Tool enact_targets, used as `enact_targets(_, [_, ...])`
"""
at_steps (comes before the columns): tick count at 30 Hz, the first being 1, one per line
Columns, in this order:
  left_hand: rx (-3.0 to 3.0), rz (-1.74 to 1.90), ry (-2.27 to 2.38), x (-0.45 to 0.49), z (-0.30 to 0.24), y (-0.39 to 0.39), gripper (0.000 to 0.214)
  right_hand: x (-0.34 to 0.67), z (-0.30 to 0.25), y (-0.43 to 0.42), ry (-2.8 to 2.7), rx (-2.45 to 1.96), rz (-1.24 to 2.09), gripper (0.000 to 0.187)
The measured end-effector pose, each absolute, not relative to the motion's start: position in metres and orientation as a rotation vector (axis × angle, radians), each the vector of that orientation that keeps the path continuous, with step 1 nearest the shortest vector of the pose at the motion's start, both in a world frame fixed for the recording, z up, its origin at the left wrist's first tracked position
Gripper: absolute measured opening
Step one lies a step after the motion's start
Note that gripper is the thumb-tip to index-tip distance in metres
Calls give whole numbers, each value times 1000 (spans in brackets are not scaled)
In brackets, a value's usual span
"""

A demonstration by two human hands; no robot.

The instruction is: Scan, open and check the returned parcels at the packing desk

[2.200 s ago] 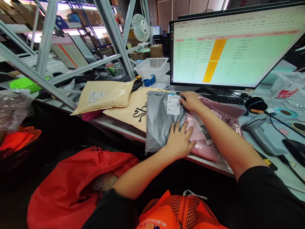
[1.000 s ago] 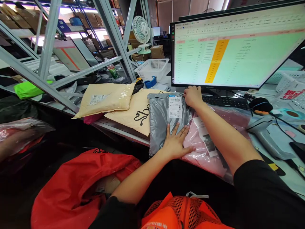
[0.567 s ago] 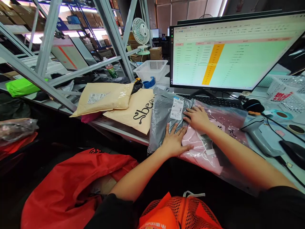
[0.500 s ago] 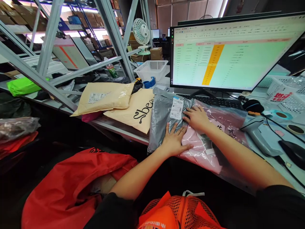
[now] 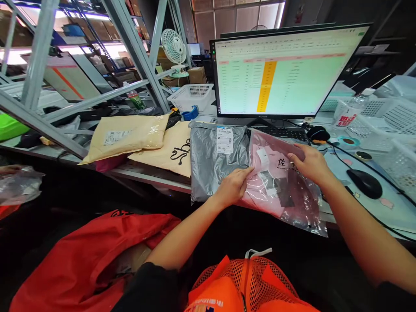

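Observation:
A clear plastic bag with a folded pink garment [image 5: 264,190] inside lies at the desk's front edge, below the monitor. My left hand [image 5: 234,185] pinches its left edge, fingers closed. On the bag's upper right side, my right hand [image 5: 310,162] grips the plastic between thumb and fingers. Dark characters and a hang tag show through the film. Just left of it rests a grey mailer [image 5: 208,160] with a white label [image 5: 224,140]; my left forearm passes near its lower corner.
Two tan padded envelopes [image 5: 128,134] overlap at left, beside a metal frame [image 5: 130,56]. Behind stand a monitor [image 5: 276,82], white basket [image 5: 191,97] and fan [image 5: 173,47]. A mouse [image 5: 364,183] and cable lie right. A red bag [image 5: 65,255] hangs below; another person's hand [image 5: 11,170] shows far left.
Both hands have come off the grey mailer and now hold the bagged pink garment. My right hand moved right; the bag's right side has shifted. The view has turned slightly right.

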State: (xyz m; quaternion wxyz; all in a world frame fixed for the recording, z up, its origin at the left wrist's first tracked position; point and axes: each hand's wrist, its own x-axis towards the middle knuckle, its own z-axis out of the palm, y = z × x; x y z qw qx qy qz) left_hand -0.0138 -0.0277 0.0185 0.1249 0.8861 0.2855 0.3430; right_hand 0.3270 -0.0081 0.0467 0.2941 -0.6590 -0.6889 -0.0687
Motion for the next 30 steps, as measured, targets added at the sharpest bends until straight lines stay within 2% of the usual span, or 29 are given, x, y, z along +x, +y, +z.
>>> enact_targets(4, [2566,1237,747,-4,42,-34,55,325,55,-49,-1707,-1637,-234,59])
enact_targets(9, [2391,1352,1114,-10,72,-9,56,280,60,-71,-1761,-1455,-332,60])
enact_targets(16, [2542,614,1637,-18,79,18,65,183,-12,-91,-2241,-1655,-29,74])
enact_targets(22, [2792,248,1406,4,78,21,69,161,-13,-118,-2205,-1790,-71,70])
enact_targets(25, [2799,171,1381,7,64,20,72,159,-14,-128,-2196,-1786,-78,70])
enact_targets(30, [2776,247,1460,-1,47,6,70,168,-24,-133,-2193,-1674,-119,64])
